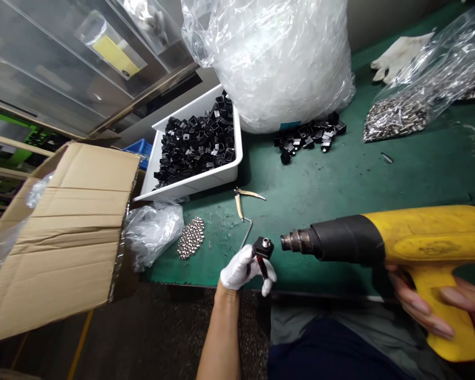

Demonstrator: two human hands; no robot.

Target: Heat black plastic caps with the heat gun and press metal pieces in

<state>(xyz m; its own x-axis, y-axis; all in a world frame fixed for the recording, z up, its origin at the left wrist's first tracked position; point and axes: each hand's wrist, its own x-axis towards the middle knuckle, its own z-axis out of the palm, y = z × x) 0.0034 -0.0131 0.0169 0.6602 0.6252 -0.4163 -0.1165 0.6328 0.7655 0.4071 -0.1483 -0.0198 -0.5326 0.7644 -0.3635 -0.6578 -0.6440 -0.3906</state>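
My left hand [237, 269], in a white glove, is closed on a small black part [263, 247] near the table's front edge. A silvery metal fitting [265, 242] sits on top of that part, and a dark red piece shows below it. My bare right hand [439, 303] is wrapped round the grip of a yellow heat gun [431, 235]. The gun's stepped metal nozzle [296, 241] points left at the black part, with a small gap between them.
A white bin [190, 186] of black parts stands behind, beside a large plastic bag [285, 63]. Pliers [239, 203], a hex key [247, 232] and metal fittings [190, 238] lie on the green table [312, 184]. A cardboard box [63, 232] is at left.
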